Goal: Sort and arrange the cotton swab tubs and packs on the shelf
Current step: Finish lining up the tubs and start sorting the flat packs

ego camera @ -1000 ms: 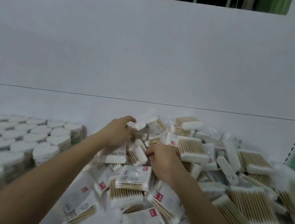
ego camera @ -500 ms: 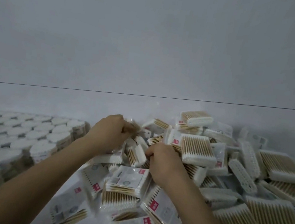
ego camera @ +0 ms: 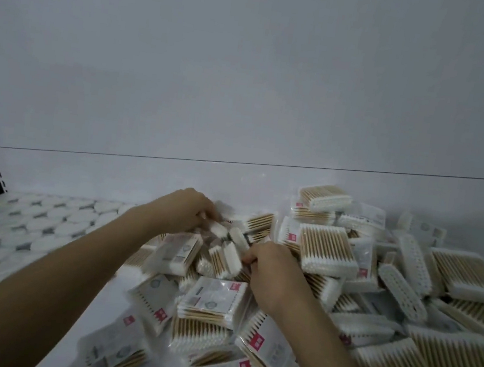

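Looks like the person is mid-sort here, digging into the loose heap of cotton swab packs (ego camera: pixel 330 252) that sprawls over the middle and right of the shelf (ego camera: pixel 148 190). The left hand (ego camera: pixel 182 209) is curled at the back edge of the heap, fingers closed around something small and white, though it's too blurry to say exactly which pack. The right hand (ego camera: pixel 272 272) is knuckles-up in the middle of the pile, fingers tucked under and pinching at a small upright pack (ego camera: pixel 225 257) just beside it; can't tell if it really has a hold yet. Over on the left the round tubs (ego camera: pixel 32 218) already sit in tidy rows, well apart from the mess. So probably the tubs are done and the packs are the job now. Next move likely calls for pulling a pack free without dragging its slippery neighbours along, then squaring it up in a row.
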